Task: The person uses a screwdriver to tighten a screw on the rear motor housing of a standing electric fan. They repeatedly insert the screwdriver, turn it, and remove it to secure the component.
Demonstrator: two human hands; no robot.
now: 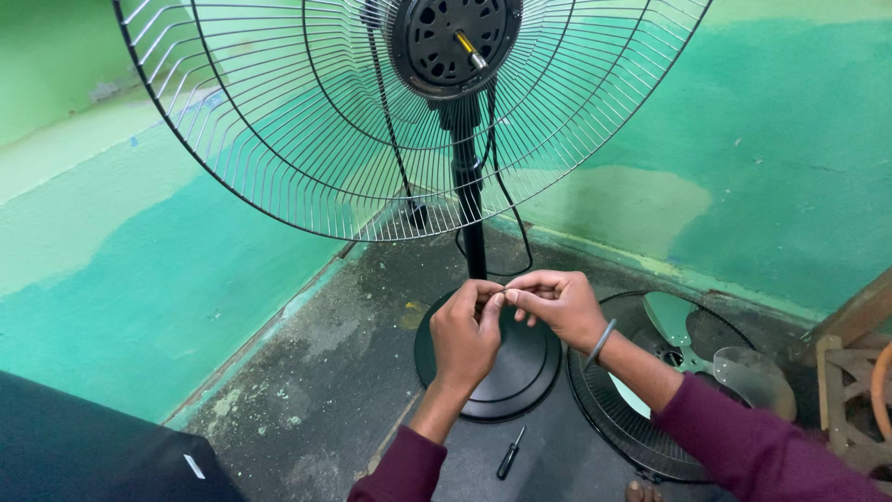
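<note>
The left hand (465, 335) and right hand (556, 302) meet fingertip to fingertip, pinching a tiny part too small to identify, above the round black fan base (520, 372). A black-handled screwdriver (509, 455) lies on the grey floor (325, 372); a detached black wire fan grille (613, 418) rests just right.

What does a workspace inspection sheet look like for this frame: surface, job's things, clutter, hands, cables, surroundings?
Surface: dark, stained concrete floor.
Job's things: pedestal fan with rear wire guard mounted, motor hub exposed, round black base; a tiny part pinched between both hands, too small to identify.
Clutter: small black screwdriver on the floor; front guard lying flat with clear fan blades on it.
Hands: left hand and right hand meet at the fingers, above the base.
Cables: black cord hanging along the pole.
Surroundings: green patchy walls; wooden frame at right.
</note>
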